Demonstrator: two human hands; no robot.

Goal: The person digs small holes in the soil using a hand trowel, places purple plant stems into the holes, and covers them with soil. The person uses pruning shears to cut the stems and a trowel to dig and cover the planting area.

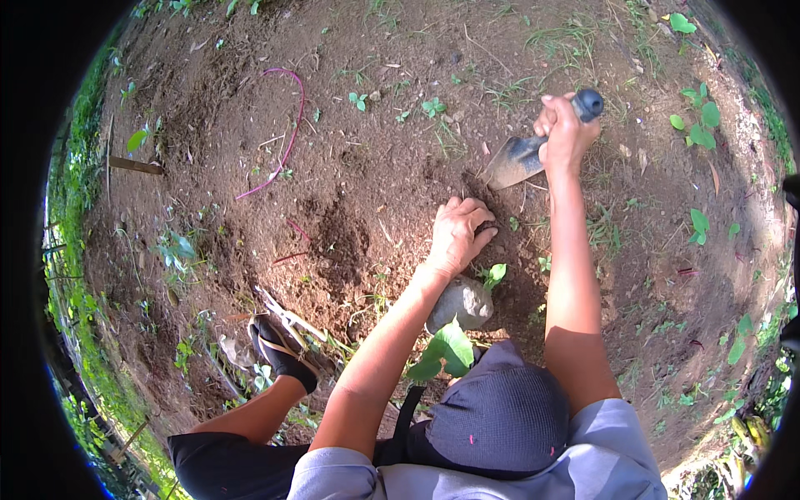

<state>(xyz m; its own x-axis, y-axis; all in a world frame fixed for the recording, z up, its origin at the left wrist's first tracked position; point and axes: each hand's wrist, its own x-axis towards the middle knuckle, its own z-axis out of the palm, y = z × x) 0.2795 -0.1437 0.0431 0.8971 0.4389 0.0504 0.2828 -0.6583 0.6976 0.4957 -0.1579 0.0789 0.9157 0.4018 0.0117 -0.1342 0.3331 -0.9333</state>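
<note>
My right hand (570, 137) is wrapped round the handle of a garden trowel (517, 162). The trowel's dark handle end points up and right, and its soil-smeared metal blade slants down and left, with the tip at the loose soil. Just below and left of that tip, my left hand (458, 235) is down at the ground. Its fingers and thumb curl round a dark clump of soil (485, 226). Under my left wrist lies a grey stone (463, 303), with a small green seedling (495, 275) beside it.
A broad green leaf (447, 352) stands close to my left forearm. Pink cord (293, 137) lies curved on the brown soil farther left. A short wooden stake (135, 165) is at the far left, dry sticks (292, 317) lie by my sandalled foot (282, 352), and leafy plants (702, 117) grow at right.
</note>
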